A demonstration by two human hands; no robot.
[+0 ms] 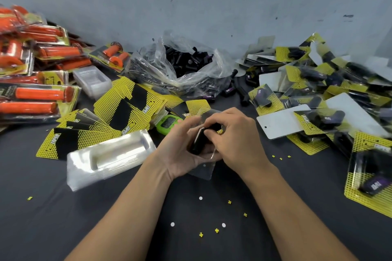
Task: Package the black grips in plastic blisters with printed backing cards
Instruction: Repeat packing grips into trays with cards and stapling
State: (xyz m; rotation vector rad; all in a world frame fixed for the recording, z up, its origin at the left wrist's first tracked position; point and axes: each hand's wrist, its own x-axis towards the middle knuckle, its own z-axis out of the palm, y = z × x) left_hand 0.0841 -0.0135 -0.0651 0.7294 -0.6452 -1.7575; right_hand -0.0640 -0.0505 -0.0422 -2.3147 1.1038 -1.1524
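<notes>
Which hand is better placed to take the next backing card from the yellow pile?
Probably the left hand: the backing cards lie fanned on its side, while the right hand would have to cross over the blister and black grip both hands hold.

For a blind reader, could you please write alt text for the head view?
The left hand and right hand hold a black grip in a clear blister above a table. Backing cards lie left, a bag of grips behind, finished packs right.

even, soft light | wide-angle edge bending | hands slightly motion-blurred | shadows faint
</notes>
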